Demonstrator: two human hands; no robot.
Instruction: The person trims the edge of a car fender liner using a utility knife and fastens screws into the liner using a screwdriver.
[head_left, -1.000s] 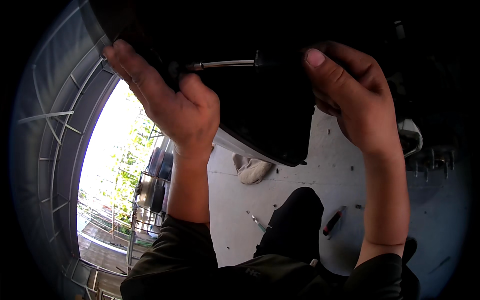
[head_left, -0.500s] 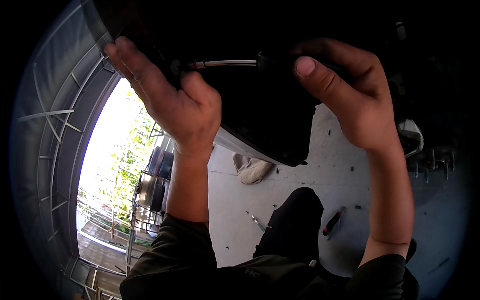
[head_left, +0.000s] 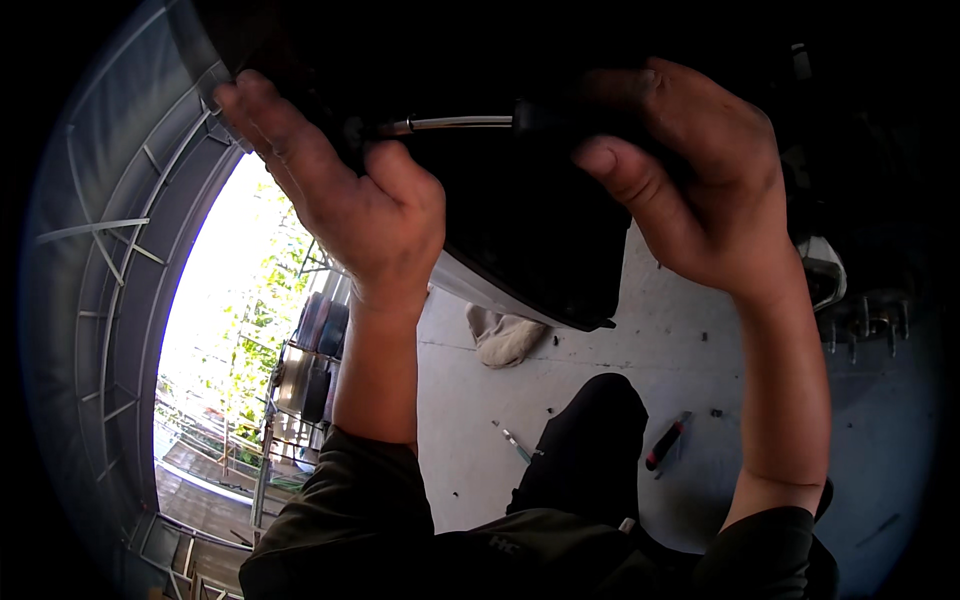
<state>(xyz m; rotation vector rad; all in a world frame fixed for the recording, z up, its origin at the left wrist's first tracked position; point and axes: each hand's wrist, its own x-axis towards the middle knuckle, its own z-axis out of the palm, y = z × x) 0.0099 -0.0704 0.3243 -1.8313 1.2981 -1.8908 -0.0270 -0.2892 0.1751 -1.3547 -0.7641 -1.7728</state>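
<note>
A screwdriver (head_left: 462, 123) with a bright metal shaft and a dark handle lies almost level across the upper middle. My right hand (head_left: 705, 170) is curled loosely about the handle end, its thumb apart from the fingers; deep shadow hides much of this grip. My left hand (head_left: 365, 215) has its fingers stretched out up and to the left along a dark part, the thumb just under the shaft's tip. What the tip meets is lost in shadow. Below the shaft hangs a large black panel (head_left: 550, 250) with a pale lower edge (head_left: 480, 285).
On the grey floor (head_left: 460, 390) lie a pale cloth-like item (head_left: 503, 336), a red and black handled tool (head_left: 667, 443), a thin tool (head_left: 516, 445) and small dark bits. Metal studs on a hub (head_left: 878, 318) stand at right. Stacked wheels (head_left: 305, 370) are at left.
My right thumb has moved down and away from the handle, and the fingers have shifted up and spread. My left hand and the screwdriver stay nearly where they were.
</note>
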